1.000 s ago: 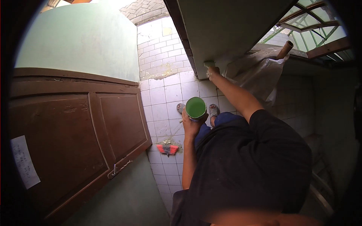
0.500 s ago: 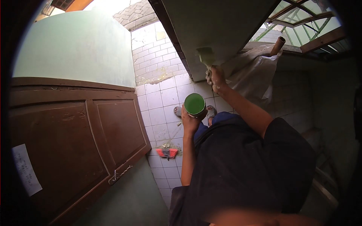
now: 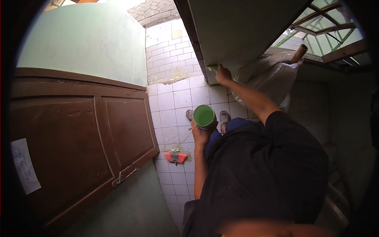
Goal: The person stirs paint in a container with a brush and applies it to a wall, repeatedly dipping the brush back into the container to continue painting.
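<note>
My left hand [image 3: 201, 134] is wrapped around a round can [image 3: 205, 127], held upright in front of my body. Smooth green paint [image 3: 203, 115] shows through its open top. Out ahead, my right hand [image 3: 224, 75] grips a paintbrush [image 3: 212, 68] with its head pointing left. Its bristles are seen nearly edge-on, right at the low part of the wall [image 3: 233, 35] beside the dark wooden frame [image 3: 194, 37].
A brown panelled door [image 3: 67, 134] with a paper note [image 3: 25, 166] stands to the left. A red and grey broom head [image 3: 176, 157] lies beside debris on the white tiles [image 3: 177, 179]. Plastic sheeting [image 3: 268, 81] and a brown roll [image 3: 299, 54] are at the right, below the window [image 3: 325, 23].
My right hand has moved the brush down along the wall towards the frame, turning it from broad-side to nearly edge-on. My left hand still holds the can, and the view has shifted slightly.
</note>
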The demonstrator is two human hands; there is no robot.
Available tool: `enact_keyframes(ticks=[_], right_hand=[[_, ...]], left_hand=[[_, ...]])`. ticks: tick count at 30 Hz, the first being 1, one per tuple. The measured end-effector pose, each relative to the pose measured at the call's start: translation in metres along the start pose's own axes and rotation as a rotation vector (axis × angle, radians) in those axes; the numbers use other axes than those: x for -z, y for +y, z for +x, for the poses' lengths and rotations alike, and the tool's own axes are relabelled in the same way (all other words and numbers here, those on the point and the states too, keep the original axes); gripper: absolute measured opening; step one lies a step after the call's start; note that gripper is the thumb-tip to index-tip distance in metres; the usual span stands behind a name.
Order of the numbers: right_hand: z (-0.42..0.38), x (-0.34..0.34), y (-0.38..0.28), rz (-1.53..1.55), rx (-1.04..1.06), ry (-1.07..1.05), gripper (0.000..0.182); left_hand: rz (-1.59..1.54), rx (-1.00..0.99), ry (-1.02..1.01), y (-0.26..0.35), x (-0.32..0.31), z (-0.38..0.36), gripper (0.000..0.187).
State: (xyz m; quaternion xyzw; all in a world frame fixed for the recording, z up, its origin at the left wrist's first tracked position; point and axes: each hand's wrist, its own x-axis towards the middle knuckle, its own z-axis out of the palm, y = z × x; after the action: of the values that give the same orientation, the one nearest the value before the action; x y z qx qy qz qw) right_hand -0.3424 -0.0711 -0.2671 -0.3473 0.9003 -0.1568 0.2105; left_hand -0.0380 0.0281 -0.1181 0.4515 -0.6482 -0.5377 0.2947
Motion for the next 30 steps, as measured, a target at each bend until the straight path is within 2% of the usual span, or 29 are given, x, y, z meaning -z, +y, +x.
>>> enact_keyframes(ticks=[4, 6, 7, 9, 13, 15, 16, 18, 19, 21, 25, 27, 30], right_hand=[[-0.020, 0.035, -0.004, 0.146, 0.127, 0.126, 0.031], [-0.038, 0.058, -0.008, 0.257, 0.173, 0.304, 0.023], [-0.046, 0.068, -0.008, 0.255, 0.172, 0.307, 0.023], [-0.066, 0.082, -0.008, 0.385, 0.231, 0.507, 0.021], [-0.091, 0.061, 0.003, 0.411, 0.135, 0.501, 0.023], [-0.080, 0.022, 0.014, 0.301, -0.079, 0.109, 0.024], [-0.067, -0.005, 0.021, 0.305, -0.078, 0.111, 0.024], [-0.031, -0.046, 0.032, 0.181, -0.105, -0.036, 0.021], [-0.020, -0.043, 0.024, 0.186, -0.106, -0.038, 0.021], [-0.007, -0.040, -0.001, 0.263, -0.179, 0.186, 0.018], [-0.012, 0.037, -0.036, 0.285, -0.117, 0.118, 0.018], [-0.027, 0.059, -0.032, 0.392, 0.066, 0.287, 0.019], [-0.049, 0.101, -0.034, 0.498, 0.177, 0.417, 0.019]], left_hand=[[-0.015, -0.019, -0.002, -0.006, -0.004, 0.003, 0.056], [-0.013, -0.022, -0.010, -0.007, -0.004, 0.008, 0.056], [-0.002, -0.034, -0.019, -0.005, -0.005, 0.011, 0.056], [0.008, -0.042, -0.030, -0.003, -0.005, 0.016, 0.056], [0.087, -0.017, -0.041, 0.005, 0.000, 0.021, 0.058], [0.080, -0.025, -0.045, 0.007, 0.001, 0.021, 0.058], [0.074, -0.029, -0.048, 0.007, 0.001, 0.019, 0.058], [0.071, -0.037, -0.051, 0.006, 0.000, 0.019, 0.058], [0.120, -0.051, -0.051, 0.002, 0.001, 0.017, 0.061], [0.174, -0.059, -0.054, -0.006, 0.006, 0.013, 0.064], [0.127, -0.098, -0.035, -0.012, 0.004, 0.012, 0.063], [0.128, -0.107, -0.031, -0.011, 0.002, 0.015, 0.062], [0.008, -0.045, -0.025, 0.001, -0.001, 0.019, 0.055]])
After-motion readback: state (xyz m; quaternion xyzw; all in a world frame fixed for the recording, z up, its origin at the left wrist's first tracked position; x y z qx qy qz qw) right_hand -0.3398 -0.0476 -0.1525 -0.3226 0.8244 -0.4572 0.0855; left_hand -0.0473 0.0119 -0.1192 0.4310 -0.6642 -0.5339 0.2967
